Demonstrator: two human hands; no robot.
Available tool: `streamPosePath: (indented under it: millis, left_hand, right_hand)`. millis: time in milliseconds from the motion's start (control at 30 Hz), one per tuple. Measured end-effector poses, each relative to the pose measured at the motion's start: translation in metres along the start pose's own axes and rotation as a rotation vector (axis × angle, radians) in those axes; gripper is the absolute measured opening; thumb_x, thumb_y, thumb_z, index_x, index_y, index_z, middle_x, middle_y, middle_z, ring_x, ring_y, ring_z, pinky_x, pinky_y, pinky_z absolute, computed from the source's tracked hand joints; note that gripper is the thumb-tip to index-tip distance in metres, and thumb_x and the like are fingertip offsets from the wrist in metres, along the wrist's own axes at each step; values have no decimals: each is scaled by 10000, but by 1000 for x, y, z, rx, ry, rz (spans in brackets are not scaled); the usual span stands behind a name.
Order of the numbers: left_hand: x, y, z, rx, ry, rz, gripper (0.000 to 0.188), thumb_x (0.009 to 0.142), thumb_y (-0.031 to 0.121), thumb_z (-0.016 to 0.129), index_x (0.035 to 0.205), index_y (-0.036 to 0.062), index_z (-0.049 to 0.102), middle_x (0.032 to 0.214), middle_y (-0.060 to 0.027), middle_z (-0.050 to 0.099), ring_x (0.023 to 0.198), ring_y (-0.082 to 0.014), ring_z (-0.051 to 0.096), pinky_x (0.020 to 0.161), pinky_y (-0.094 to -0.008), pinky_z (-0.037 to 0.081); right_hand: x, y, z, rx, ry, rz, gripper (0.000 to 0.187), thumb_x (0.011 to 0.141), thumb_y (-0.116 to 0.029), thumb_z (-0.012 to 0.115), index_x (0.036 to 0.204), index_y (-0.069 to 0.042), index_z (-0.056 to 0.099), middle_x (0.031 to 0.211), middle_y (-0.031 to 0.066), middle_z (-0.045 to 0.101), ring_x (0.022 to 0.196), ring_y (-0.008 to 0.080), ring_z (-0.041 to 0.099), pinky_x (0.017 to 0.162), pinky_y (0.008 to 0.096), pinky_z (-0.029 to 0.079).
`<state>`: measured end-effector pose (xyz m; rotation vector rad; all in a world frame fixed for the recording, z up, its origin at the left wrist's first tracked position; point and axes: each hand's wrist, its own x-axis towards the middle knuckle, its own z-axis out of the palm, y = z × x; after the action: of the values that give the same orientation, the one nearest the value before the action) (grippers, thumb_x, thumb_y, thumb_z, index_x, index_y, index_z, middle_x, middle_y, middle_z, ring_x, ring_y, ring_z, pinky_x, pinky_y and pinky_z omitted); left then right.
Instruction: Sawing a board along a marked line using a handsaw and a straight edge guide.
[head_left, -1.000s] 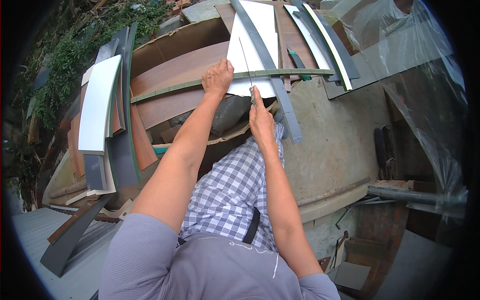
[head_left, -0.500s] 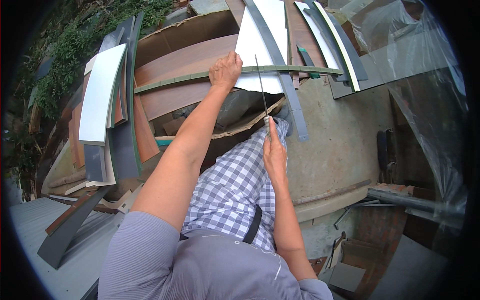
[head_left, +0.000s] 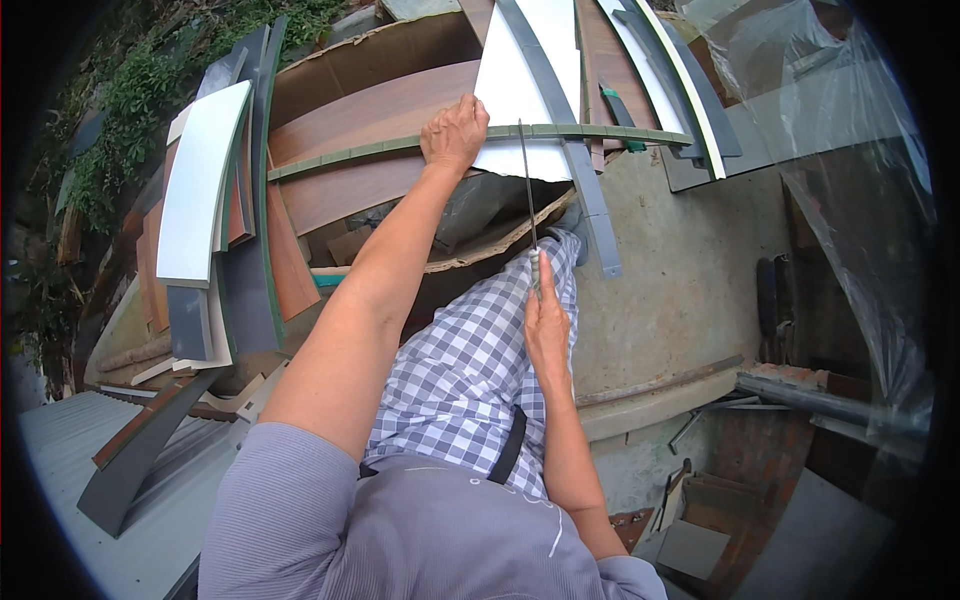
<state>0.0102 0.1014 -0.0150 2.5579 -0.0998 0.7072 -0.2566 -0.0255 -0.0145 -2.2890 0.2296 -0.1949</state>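
Observation:
A long narrow green strip point(head_left: 360, 153) with evenly spaced cross marks lies from left to right across the boards. My left hand point(head_left: 455, 135) is closed around it near its middle. In my right hand point(head_left: 547, 325), closer to my body, is the pale handle of a handsaw point(head_left: 528, 185), whose thin blade appears edge-on and points away from me. That blade crosses the strip just right of my left hand; its teeth cannot be made out. Under the strip are a white board point(head_left: 520, 160) and a grey strip point(head_left: 600, 225).
Wood-grain boards point(head_left: 380, 100) rest over an open cardboard box point(head_left: 385, 55). More panels, including a white one point(head_left: 203, 190), lean at the left. A dark green-marked tool point(head_left: 622, 115) lies right of the saw. Clear plastic sheeting point(head_left: 840, 110) hangs at the right.
My right hand has drawn the saw slightly back toward me, so its tip now sits just beyond the green strip. My left hand keeps its grip on the strip.

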Motion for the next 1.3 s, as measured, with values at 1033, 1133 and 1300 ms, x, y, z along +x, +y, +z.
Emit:
streamPosePath:
  millis: [1033,1133,1300]
  left_hand:
    - [-3,-1,3,-7,18,25,210,890,260,479,787,99,566,717,-109,667,668,-310,653,594,-456,514]
    - [-4,8,-1,11,-8,15,209,890,261,478,788,99,563,718,-112,666,670,-311,651,594,-458,513]
    - [-5,0,0,42,3,5,199,891,264,478,801,108,562,721,-109,663,668,-305,652,583,-457,511]
  right_hand:
    - [97,-44,-7,-77,-93,76,576,926,-111,458,1453,-269,289,765,251,606,727,392,608,702,460,457]
    - [126,-47,2,-123,-33,-6,585,913,-112,463,1449,-249,273,817,260,628,805,451,611,721,523,451]
    - [91,-41,2,-65,-84,65,595,914,-91,462,1456,-244,270,912,258,631,831,420,625,719,499,466]
